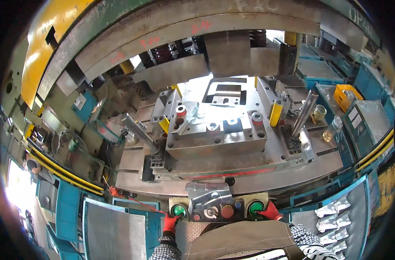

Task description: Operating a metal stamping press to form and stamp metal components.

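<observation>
My left hand [170, 222], in a red glove, reaches onto a green push button [178, 210] at the left end of a control box. At the other end my right hand [272, 212], also red-gloved, has its fingers stretched to a second green button [255, 208]. Neither hand holds anything that I can see. A bent sheet metal part [209, 197] with holes lies on the box between the buttons. Beside it are a red button [227, 211] and smaller controls. Beyond, a shiny sheet metal piece [193, 117] rests on the lower die [214, 149].
The press's upper die [171, 71] hangs raised over the lower one. Guide posts [305, 112] and yellow posts [275, 112] stand around it. Several formed metal parts [333, 216] lie on a right-hand rack. A red-handled tool [115, 192] with a red cord lies left. Yellow rails [67, 173] flank the press.
</observation>
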Action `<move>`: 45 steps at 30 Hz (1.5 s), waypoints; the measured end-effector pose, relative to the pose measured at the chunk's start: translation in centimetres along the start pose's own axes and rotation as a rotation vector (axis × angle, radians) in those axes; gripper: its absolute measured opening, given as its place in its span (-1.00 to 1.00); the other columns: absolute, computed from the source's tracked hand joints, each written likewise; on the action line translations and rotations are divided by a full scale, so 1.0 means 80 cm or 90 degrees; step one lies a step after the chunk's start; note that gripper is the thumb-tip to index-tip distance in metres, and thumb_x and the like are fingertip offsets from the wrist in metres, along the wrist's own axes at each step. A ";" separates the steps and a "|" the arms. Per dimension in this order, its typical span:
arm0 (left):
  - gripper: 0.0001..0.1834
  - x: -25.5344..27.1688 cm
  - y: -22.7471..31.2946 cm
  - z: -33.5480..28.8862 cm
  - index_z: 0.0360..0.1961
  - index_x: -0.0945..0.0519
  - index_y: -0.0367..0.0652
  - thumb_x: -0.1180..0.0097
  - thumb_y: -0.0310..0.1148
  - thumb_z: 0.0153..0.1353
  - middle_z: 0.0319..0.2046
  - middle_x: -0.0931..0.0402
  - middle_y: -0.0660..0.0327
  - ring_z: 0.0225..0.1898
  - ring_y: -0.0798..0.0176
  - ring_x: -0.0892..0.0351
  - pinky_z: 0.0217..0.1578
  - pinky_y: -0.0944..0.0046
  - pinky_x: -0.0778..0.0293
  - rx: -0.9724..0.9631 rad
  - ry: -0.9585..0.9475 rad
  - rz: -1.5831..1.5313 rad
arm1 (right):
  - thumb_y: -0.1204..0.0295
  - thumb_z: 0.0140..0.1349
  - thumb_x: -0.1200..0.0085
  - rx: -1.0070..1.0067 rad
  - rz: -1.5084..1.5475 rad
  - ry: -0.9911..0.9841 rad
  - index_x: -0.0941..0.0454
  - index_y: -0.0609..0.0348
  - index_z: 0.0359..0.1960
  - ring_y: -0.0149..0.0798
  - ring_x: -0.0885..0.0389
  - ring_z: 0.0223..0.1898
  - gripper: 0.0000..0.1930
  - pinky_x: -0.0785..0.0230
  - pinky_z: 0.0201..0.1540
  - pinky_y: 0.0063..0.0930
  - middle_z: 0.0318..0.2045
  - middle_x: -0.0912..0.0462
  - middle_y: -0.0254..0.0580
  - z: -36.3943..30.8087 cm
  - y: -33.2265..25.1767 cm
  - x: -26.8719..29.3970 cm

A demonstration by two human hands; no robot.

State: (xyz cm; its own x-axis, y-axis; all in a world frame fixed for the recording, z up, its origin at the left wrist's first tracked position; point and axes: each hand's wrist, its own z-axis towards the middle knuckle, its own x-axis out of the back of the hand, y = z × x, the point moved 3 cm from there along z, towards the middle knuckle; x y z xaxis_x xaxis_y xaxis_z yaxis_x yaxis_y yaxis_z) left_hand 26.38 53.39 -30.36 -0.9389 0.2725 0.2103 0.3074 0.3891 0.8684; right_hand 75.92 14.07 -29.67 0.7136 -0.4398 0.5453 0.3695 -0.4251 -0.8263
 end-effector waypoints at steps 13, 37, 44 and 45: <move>-0.14 -0.012 0.004 0.003 0.30 -0.44 -0.21 -0.65 -0.47 -0.04 -0.27 -0.64 0.23 -0.46 0.33 -0.57 -0.48 0.27 -0.47 -0.112 0.047 -0.034 | -0.11 -0.07 -0.59 0.046 0.031 -0.033 -0.43 0.17 0.41 0.19 -0.54 0.32 0.04 -0.43 0.33 0.00 0.29 -0.57 0.16 0.012 0.014 -0.004; -0.36 -0.010 0.248 0.054 0.13 -0.58 -0.31 -0.54 -0.19 0.12 -0.15 -0.67 0.04 -0.20 0.09 -0.62 -0.18 0.10 -0.51 -0.302 -0.081 0.421 | 0.08 0.16 -0.54 0.046 0.141 -0.018 -0.36 0.19 0.45 0.02 -0.51 0.39 -0.09 -0.36 0.42 -0.11 0.35 -0.55 0.04 -0.001 0.004 0.008; -0.50 -0.229 0.634 -0.027 0.10 -0.56 -0.24 -0.42 -0.20 0.25 0.02 -0.58 -0.07 0.13 -0.21 -0.53 0.20 -0.13 -0.42 -0.977 0.280 0.410 | 0.10 0.27 -0.45 -0.061 0.217 0.017 -0.36 0.22 0.45 0.02 -0.50 0.39 -0.18 -0.36 0.40 -0.13 0.34 -0.55 0.11 -0.020 0.033 0.004; -0.46 -0.258 0.662 -0.022 0.09 -0.57 -0.22 -0.43 -0.13 0.22 0.01 -0.57 -0.05 0.16 -0.19 -0.50 0.24 -0.15 -0.38 -0.969 0.275 0.456 | 0.10 0.28 -0.44 -0.076 0.235 0.024 -0.36 0.23 0.46 0.01 -0.51 0.39 -0.18 -0.35 0.41 -0.14 0.34 -0.55 0.12 -0.023 0.033 0.005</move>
State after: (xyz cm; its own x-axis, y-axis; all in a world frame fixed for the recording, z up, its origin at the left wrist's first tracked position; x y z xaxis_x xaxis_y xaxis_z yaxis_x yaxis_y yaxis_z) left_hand 61.77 66.79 12.05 -0.7417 -0.3281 0.5850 0.4761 -0.8719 0.1146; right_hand 76.08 11.30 -31.35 0.7620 -0.6087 0.2211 0.0182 -0.3212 -0.9468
